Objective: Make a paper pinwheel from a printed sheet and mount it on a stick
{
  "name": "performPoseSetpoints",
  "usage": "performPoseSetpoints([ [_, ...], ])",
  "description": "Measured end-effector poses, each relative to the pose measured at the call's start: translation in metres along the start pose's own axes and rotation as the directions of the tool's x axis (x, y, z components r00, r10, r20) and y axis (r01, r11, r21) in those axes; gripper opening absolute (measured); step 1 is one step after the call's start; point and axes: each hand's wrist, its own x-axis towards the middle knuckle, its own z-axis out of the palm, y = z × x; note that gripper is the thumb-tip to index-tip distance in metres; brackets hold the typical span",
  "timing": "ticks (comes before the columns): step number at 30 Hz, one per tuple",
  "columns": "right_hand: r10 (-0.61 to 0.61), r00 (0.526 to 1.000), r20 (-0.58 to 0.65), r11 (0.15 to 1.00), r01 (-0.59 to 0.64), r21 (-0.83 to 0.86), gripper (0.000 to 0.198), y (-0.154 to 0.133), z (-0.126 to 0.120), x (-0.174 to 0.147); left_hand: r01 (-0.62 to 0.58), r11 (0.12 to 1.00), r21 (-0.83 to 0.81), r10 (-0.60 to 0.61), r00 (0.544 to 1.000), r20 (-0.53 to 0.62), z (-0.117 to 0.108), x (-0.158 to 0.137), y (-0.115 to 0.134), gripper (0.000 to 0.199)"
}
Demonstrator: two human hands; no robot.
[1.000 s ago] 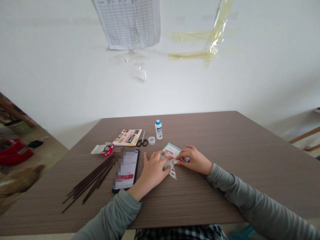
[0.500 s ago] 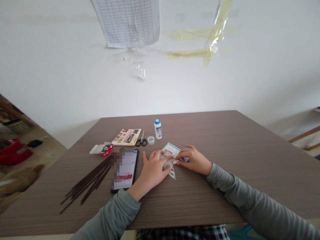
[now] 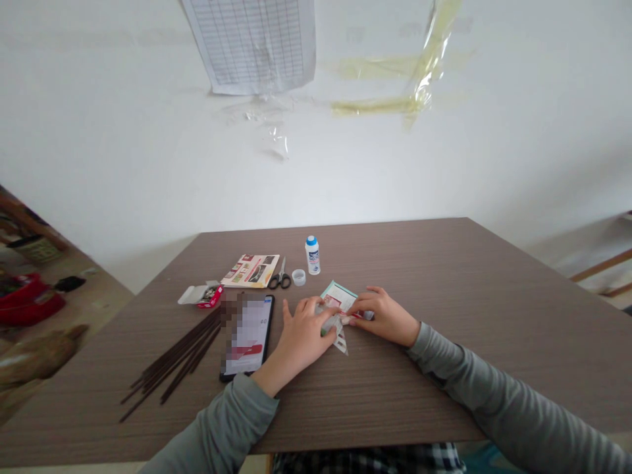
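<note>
A small printed paper (image 3: 340, 293) with a green border and red patches lies on the table in front of me. Over it rests a clear triangle ruler (image 3: 340, 343), one pointed corner with cut-out slots sticking out toward me. My left hand (image 3: 307, 330) holds the ruler down, thumb and forefinger on it and the little finger raised. From the other side my right hand (image 3: 384, 317) pinches the paper's right part close to the ruler, thumb against fingers. Both hands nearly meet, and they cover much of the paper and ruler.
Beyond the hands stand a white bottle with a blue top (image 3: 313, 255) and a clear cap (image 3: 299, 277). Scissors (image 3: 279, 280), a printed leaflet (image 3: 251, 270), a red box (image 3: 210, 295), a phone (image 3: 249, 336) and several dark sticks (image 3: 178, 355) lie to the left.
Both hands keep almost the same hold on the ruler and paper. Only a slight shift of the whole view shows.
</note>
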Motion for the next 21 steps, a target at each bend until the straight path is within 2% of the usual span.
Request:
performPoseSetpoints([
  [15, 0.03, 0.999, 0.024, 1.0, -0.03, 0.005, 0.012, -0.0012, -0.0015, 0.0, 0.013, 1.0, -0.017, -0.013, 0.999, -0.032, 0.0055, 0.0008, -0.0029, 0.054],
  [21, -0.006, 1.0, 0.027, 0.999, 0.006, -0.033, 0.015, 0.0037, 0.0001, -0.0025, -0.001, 1.0, 0.0, 0.001, 1.0, 0.004, 0.0052, 0.0019, -0.0024, 0.053],
])
